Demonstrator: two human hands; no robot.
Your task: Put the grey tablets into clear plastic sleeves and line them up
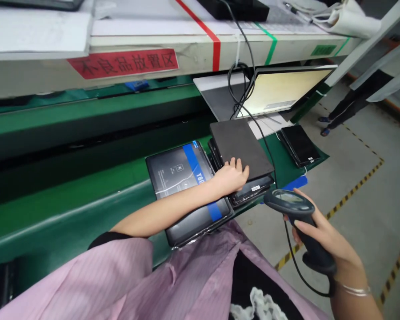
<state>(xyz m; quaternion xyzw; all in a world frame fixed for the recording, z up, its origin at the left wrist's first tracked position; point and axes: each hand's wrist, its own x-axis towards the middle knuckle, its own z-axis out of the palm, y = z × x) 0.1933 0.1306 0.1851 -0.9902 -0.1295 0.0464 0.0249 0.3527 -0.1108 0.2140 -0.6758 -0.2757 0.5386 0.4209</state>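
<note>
My left hand point(231, 176) lies across a stack of black tablets point(251, 194), its fingertips resting on the edge of a dark grey foam pad point(240, 149) on top. Beneath my left forearm is a black tablet in a blue-banded package point(180, 171), partly covered by my arm. My right hand point(320, 235) grips a black handheld barcode scanner point(289, 202), whose head points left toward the stack. The scanner's cable point(295, 266) hangs from its base. A separate black tablet point(300, 146) lies to the right of the pad.
The items lie on a green conveyor point(86, 195) below a white shelf bearing a red sign point(122, 63). A lit screen point(283, 91) stands behind the pad, with black cables point(242, 82) draped nearby. A co-worker's legs point(350, 104) stand at the right on the grey floor point(360, 231).
</note>
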